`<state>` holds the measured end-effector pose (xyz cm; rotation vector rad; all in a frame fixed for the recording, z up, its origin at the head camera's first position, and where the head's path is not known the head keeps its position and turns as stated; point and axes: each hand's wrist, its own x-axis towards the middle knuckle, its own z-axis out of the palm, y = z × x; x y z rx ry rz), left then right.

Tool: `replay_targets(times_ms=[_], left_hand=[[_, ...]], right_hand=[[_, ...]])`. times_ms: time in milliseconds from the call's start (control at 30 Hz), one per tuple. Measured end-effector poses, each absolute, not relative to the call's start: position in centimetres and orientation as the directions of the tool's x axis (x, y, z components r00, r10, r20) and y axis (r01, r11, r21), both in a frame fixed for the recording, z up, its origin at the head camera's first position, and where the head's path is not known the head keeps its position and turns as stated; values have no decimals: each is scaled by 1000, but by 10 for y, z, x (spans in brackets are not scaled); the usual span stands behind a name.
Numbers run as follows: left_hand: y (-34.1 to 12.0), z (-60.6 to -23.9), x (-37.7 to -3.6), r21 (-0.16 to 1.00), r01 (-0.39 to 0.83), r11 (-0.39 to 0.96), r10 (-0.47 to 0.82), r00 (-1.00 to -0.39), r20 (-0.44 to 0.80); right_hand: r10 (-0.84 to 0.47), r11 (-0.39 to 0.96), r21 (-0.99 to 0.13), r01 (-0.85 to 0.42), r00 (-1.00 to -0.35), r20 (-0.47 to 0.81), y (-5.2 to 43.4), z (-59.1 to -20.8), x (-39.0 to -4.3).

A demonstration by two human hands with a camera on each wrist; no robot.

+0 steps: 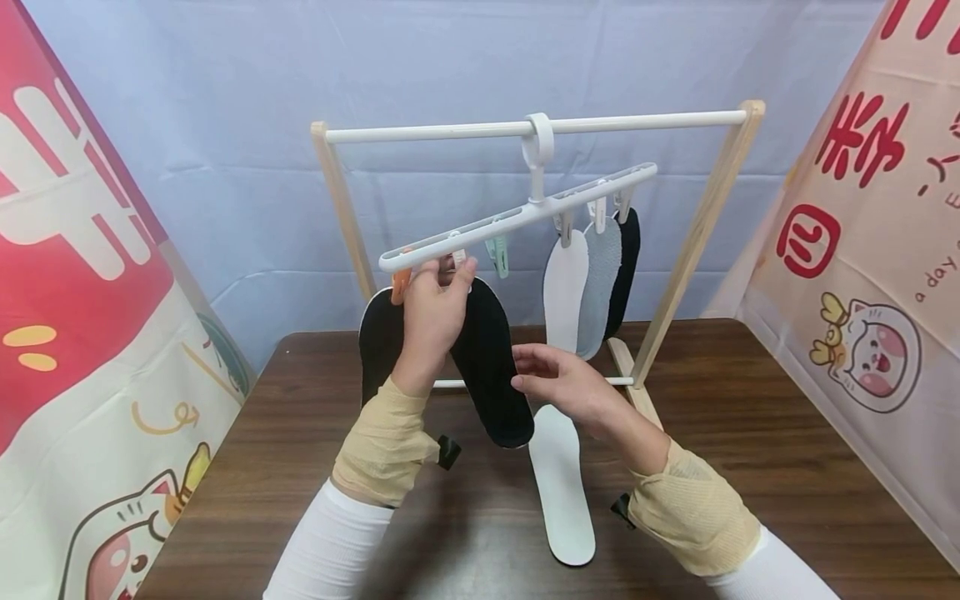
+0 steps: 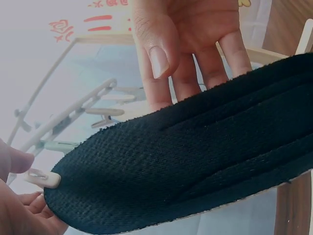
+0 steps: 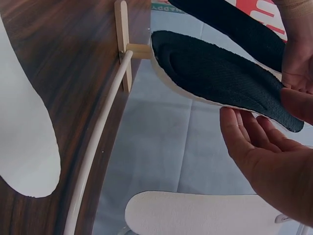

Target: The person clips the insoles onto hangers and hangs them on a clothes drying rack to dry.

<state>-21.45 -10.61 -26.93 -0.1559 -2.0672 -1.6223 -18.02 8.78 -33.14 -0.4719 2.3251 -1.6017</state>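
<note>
So the left hand [image 1: 433, 312] is up at the low end of the white clip hanger [image 1: 517, 218], fingers and thumb pinching a pale clip [image 2: 45, 178] right at the top end of a black insole [image 1: 487, 358]. That insole hangs from there over the back half of the table [image 1: 750, 433], left of centre. Its long axis runs steeply down, with the top end up at the hanger and the bottom end pointing down toward the front edge and a little to the right. The dark fabric face shows in the head view.

The right hand [image 1: 558, 379] sits just right of the insole's lower half. Its fingers are straight and a bit spread, and the fingertips look to be touching the insole's edge; in the left wrist view the fingers lie behind the insole with the thumb out in front, not really gripping.

A second black insole [image 1: 378, 342] hangs just behind the left wrist. On the hanger's higher end there's a white insole [image 1: 565, 287], a grey insole [image 1: 600, 283] and another black one [image 1: 626, 267], all clipped and hanging straight down. The hanger hooks on the white bar of a wooden rack [image 1: 697, 225] standing toward the table's back edge.

One more white insole [image 1: 562, 483] lies flat on the table near the front edge, long axis running front to back, just below the right hand
</note>
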Motion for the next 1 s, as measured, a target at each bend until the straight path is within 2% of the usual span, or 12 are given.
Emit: replay_targets(times_ms=[400, 800, 1000], left_hand=[[-108, -279, -214, 871, 392, 297, -146, -883, 447], [-108, -287, -214, 870, 371, 324, -143, -890, 432], [-108, -294, -213, 870, 359, 340, -128, -898, 421]], right_hand=[[-405, 332, -937, -112, -913, -34, 96, -342, -182], [-412, 334, -933, -131, -911, -19, 103, -355, -182], [-398, 330, -940, -86, -916, -56, 108, -360, -180]])
